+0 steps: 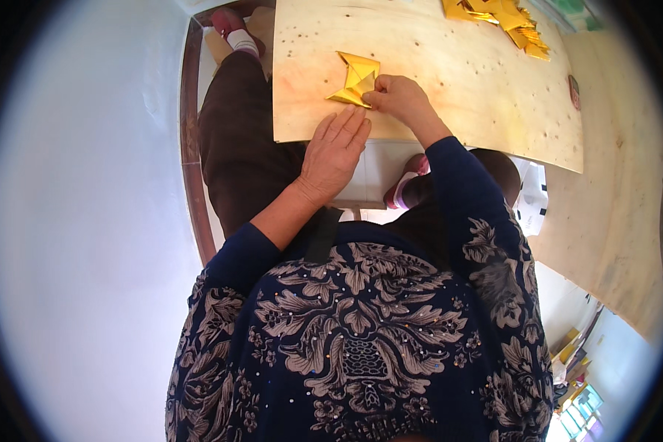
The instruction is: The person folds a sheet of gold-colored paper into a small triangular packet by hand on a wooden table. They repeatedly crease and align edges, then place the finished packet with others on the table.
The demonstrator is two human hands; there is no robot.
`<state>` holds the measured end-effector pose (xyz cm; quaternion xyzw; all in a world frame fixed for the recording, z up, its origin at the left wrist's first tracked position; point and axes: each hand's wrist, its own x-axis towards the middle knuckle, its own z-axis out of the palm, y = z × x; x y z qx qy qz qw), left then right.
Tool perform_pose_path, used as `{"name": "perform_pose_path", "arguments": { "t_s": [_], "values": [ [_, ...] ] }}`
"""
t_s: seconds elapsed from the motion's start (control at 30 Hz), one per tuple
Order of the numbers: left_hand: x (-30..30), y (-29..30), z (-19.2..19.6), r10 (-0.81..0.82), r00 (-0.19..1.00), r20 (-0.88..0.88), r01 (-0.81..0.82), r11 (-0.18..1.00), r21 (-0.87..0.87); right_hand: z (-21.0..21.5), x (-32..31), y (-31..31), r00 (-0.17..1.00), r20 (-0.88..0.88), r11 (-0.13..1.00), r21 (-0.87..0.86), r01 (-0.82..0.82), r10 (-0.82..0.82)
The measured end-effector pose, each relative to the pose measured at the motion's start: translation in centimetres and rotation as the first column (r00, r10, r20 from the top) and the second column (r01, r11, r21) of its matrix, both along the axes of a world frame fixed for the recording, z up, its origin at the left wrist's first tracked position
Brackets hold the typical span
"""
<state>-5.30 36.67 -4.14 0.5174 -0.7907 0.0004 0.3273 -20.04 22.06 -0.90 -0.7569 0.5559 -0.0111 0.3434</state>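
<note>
A sheet of gold foil paper [359,74], partly folded with pointed corners, lies on the pale wooden board [449,96] near its front left. My right hand [399,97] pinches the paper's right edge between thumb and forefinger. At the paper's lower edge rests my left hand [339,144], flat with its fingers stretched out and their tips touching the fold. The underside of the paper is hidden.
A heap of folded gold paper pieces [504,22] lies at the board's far right. A small dark red object [574,93] sits by the right edge. White wall [81,206] stands to the left; another wooden surface [604,184] extends on the right.
</note>
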Motion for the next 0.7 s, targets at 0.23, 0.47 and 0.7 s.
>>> {"name": "perform_pose_path", "arguments": {
  "t_s": [0.23, 0.47, 0.7],
  "values": [
    [0.2, -0.7, -0.4, 0.050, 0.996, 0.074, -0.058, 0.993, 0.106, -0.6, 0.3, -1.2, 0.999, -0.019, 0.997, 0.070, -0.032, 0.033],
    [0.1, -0.8, -0.6, 0.058, 0.994, 0.090, -0.074, 0.979, 0.190, -0.5, 0.6, -1.4, 0.997, -0.055, 0.998, 0.052, -0.043, 0.046],
    [0.0, -0.9, -0.2, 0.068, 0.990, 0.126, -0.096, 0.969, 0.229, -0.3, 0.4, -1.0, 1.000, -0.026, 0.999, 0.041, 0.005, -0.004]
  ]
}}
